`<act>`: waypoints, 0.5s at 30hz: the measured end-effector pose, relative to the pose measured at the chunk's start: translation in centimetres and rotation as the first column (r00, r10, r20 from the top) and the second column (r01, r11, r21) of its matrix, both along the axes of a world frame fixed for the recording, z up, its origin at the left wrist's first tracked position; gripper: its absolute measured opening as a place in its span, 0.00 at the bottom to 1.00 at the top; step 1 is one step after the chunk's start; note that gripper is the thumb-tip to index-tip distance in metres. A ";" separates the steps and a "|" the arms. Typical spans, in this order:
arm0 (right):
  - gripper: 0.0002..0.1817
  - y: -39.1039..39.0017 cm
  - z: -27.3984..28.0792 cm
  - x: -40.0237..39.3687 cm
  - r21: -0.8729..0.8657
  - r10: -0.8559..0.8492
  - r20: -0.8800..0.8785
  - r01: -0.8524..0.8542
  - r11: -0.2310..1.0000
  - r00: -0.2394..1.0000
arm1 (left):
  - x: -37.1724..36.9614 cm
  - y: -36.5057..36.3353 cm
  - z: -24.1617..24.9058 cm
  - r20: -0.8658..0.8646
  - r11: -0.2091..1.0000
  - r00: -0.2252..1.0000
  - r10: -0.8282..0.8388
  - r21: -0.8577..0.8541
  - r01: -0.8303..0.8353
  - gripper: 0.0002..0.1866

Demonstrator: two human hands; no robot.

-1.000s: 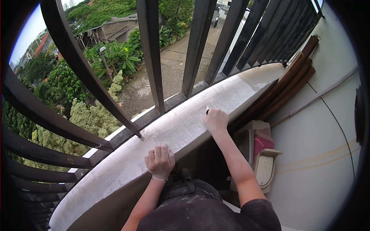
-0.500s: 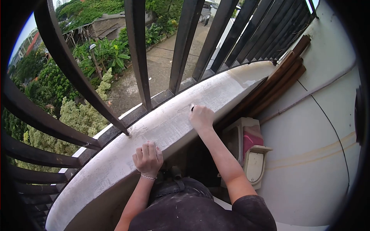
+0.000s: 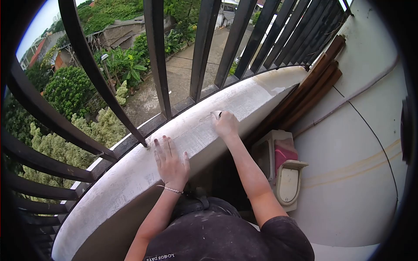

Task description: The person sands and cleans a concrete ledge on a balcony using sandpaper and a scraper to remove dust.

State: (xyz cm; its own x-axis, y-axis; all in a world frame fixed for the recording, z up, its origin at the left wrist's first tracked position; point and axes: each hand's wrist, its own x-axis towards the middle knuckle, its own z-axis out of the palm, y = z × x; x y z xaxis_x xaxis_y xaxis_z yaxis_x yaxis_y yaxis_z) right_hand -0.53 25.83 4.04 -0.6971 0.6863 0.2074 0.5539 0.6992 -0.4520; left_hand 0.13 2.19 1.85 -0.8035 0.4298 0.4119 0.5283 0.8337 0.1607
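A curved ledge, white and scuffed with grey patches, runs across in front of me. My left hand lies on it with fingers stretched out and slightly spread, a thin bracelet at the wrist. Farther along the ledge, my right hand is closed around a small tool, of which only a dark bit shows at the knuckles. The rest of that tool is hidden by the fingers, and I cannot tell its kind.
Dark metal railing bars rise along the ledge's outer edge. Brown wooden planks lean against the white wall on the right. Below them stands a beige plastic container with a pink item. Trees and a paved lane lie beyond the railing.
My left hand has opened from curled fingers to a flat, stretched hand and reached farther onto the ledge. My right hand has shifted slightly up and left, still closed around the tool.
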 end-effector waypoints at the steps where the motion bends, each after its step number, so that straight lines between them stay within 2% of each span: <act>1: 0.16 0.5 0.0 0.8 -0.092 -0.039 -0.090 0.031 0.995 0.995 | -0.7 0.3 0.4 0.110 1.000 0.993 -0.031 -0.003 0.031 0.42; 3: 0.18 1.6 -0.4 2.7 -0.276 -0.117 -0.300 0.031 0.961 0.947 | -1.8 1.4 0.3 0.337 0.996 0.938 -0.082 0.012 0.083 0.51; 5: 0.20 1.7 -1.6 5.6 -0.457 -0.226 -0.510 -0.039 0.889 0.830 | -3.5 3.4 -0.6 0.302 0.986 0.939 -0.163 0.010 0.168 0.55; 8: 0.17 1.2 -1.5 9.8 -0.553 -0.386 -0.701 -0.115 0.826 0.599 | -5.5 7.5 -0.4 0.325 0.962 0.910 -0.257 -0.001 0.272 0.56; 11: 0.20 1.2 -0.1 14.2 -0.663 -0.550 -0.718 -0.181 0.726 0.427 | -6.4 12.2 0.1 0.362 0.943 0.884 -0.296 -0.035 0.330 0.57; 15: 0.22 2.2 -1.0 18.6 -0.721 -0.655 -0.648 -0.038 0.692 0.388 | -6.0 18.6 0.1 0.306 0.894 0.862 -0.405 -0.062 0.443 0.57</act>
State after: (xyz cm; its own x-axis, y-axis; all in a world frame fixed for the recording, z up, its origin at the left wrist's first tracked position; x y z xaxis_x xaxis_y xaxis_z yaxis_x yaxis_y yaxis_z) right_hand 18.07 28.00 3.06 -0.1057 0.9944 0.0079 -0.2274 -0.0165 -0.9737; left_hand -5.86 20.78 1.96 -0.6042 0.7878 0.1193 0.7845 0.5619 0.2625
